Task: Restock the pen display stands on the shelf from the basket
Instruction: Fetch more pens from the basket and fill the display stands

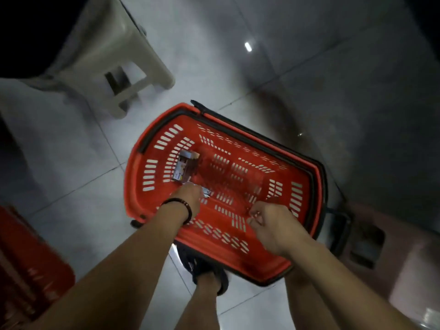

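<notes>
A red plastic basket (pixel 307 194) with slotted walls stands on the tiled floor below me. A small printed box (pixel 184 167) lies on its bottom at the left end. My left hand (pixel 189 198), a dark band on its wrist, reaches down into the basket just below that box, and its fingers close on a small pale packet (pixel 206 193) that is mostly hidden. My right hand (pixel 266 223) hovers over the basket's near right part with fingers curled. Blur hides whether it holds anything. No shelf or pen stand is in view.
A beige plastic stool (pixel 133 67) stands on the floor beyond the basket at upper left. A stack of red baskets (pixel 28 260) sits at the lower left edge. A pinkish stool (pixel 409 263) is at lower right. My sandalled foot (pixel 209 275) is under the basket's near rim.
</notes>
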The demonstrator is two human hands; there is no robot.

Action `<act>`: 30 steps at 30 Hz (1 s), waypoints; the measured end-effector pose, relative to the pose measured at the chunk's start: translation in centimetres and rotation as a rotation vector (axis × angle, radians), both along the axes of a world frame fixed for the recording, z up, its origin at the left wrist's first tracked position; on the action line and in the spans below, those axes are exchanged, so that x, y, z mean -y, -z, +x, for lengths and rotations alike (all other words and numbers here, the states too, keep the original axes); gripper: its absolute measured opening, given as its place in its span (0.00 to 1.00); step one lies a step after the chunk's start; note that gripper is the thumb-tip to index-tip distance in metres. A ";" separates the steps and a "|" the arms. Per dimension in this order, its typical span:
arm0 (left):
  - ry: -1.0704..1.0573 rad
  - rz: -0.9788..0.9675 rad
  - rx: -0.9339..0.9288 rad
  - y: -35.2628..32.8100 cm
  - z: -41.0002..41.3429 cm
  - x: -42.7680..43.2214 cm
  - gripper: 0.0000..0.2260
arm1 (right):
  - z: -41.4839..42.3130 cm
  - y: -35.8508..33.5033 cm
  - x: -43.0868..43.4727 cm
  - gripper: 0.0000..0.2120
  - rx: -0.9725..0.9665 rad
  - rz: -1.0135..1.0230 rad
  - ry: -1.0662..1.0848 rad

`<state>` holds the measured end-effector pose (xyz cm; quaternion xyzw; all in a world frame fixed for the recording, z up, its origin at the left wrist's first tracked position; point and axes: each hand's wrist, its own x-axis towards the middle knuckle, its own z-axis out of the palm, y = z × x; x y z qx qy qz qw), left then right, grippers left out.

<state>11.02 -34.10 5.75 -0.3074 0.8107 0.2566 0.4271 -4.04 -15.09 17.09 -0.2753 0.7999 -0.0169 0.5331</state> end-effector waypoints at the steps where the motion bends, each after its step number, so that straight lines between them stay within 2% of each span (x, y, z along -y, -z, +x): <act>1: 0.033 -0.010 0.003 3.5 -0.6 0.1 0.16 | -0.5 2.6 0.3 0.14 0.014 -0.007 0.013; 6: 0.187 -0.079 0.102 15.9 -2.6 -0.2 0.20 | -0.7 12.8 -0.2 0.12 0.104 -0.015 0.074; 11: 0.305 -0.141 0.181 23.2 -1.7 0.3 0.22 | -0.3 16.8 -0.3 0.10 0.131 -0.050 0.080; 17: 0.488 -0.051 0.351 25.9 -1.0 -1.3 0.19 | -1.3 18.5 -0.4 0.12 0.171 0.032 0.080; 23: 0.688 0.115 0.522 27.3 0.4 -1.1 0.29 | -2.2 18.9 0.1 0.15 0.188 0.043 0.090; 26: 0.640 0.179 0.573 26.1 0.2 -1.7 0.27 | -2.6 19.4 0.0 0.16 0.186 0.052 0.124; 29: 0.633 0.247 0.659 27.1 1.3 -2.0 0.23 | -2.7 19.9 0.3 0.16 0.181 0.034 0.133; 30: 0.599 0.282 0.637 28.0 2.3 -2.0 0.21 | -2.6 19.9 0.5 0.15 0.183 0.027 0.144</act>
